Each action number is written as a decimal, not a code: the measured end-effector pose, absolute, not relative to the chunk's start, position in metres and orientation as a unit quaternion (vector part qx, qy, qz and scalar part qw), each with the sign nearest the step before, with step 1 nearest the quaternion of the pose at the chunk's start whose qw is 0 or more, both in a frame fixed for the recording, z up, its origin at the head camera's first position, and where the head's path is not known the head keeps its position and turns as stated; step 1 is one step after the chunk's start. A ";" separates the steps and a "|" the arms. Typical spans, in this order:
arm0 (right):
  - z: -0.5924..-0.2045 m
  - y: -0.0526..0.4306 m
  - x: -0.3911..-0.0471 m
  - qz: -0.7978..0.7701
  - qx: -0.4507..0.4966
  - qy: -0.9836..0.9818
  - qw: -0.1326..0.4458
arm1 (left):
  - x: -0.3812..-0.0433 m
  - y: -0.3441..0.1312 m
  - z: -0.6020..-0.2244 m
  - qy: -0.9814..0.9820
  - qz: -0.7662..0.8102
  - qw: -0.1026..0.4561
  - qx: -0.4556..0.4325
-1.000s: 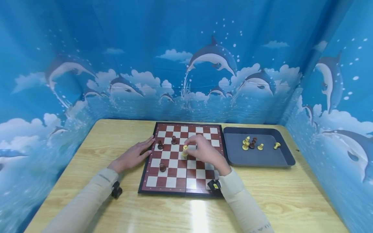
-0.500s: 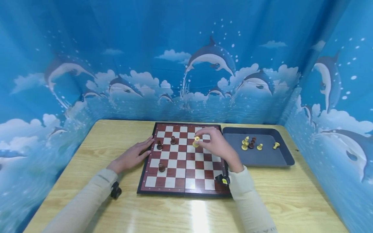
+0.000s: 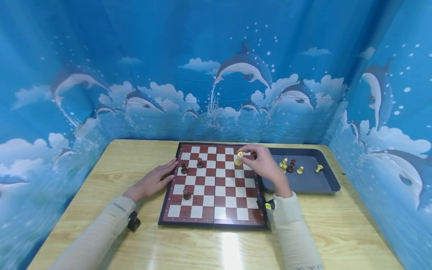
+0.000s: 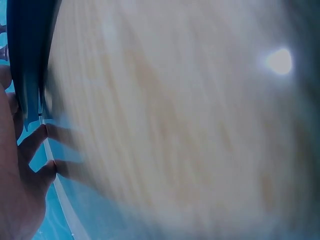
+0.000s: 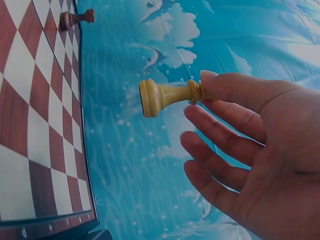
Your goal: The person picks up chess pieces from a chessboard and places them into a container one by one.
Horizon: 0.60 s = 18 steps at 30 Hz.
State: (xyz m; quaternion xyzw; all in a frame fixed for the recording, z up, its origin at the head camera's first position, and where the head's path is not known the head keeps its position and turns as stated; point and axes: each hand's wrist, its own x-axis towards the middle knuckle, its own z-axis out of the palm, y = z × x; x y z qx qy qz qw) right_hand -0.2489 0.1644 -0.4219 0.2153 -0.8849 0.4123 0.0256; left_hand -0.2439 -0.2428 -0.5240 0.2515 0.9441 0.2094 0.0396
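My right hand [image 3: 264, 162] pinches the head of a yellow chess piece [image 5: 172, 95] between thumb and index finger. In the right wrist view the piece's base shows off the board and its top is hidden by the fingertips. The other fingers spread apart, loosely bent. In the head view it is over the far right part of the red-and-white chessboard [image 3: 221, 183]. My left hand [image 3: 155, 180] rests at the board's left edge with its fingers extended. Three dark brown pieces stand on the left half: one [image 3: 184, 168] near the fingertips, another [image 3: 200, 163] farther back, a third [image 3: 187, 194] nearer.
A dark grey tray [image 3: 312, 189] is right of the board, partly behind my right hand. In it are several yellow pieces, one a pawn [image 3: 300, 170], and dark pieces [image 3: 291, 166]. A dolphin-print curtain [image 3: 189, 75] encloses the back and sides of the wooden table [image 3: 175, 247].
My right hand has carried the yellow piece from the middle of the board rightward and farther back. The left hand has stayed at the board's edge.
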 end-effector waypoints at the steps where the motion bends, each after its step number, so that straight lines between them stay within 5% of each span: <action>1: -0.421 0.166 -0.249 0.411 0.214 -0.886 0.027 | -0.244 -0.243 -0.524 0.944 0.208 0.038 0.252; 18: -0.417 0.192 -0.251 0.411 0.162 -0.897 0.024 | -0.244 -0.243 -0.525 0.944 0.210 0.034 0.253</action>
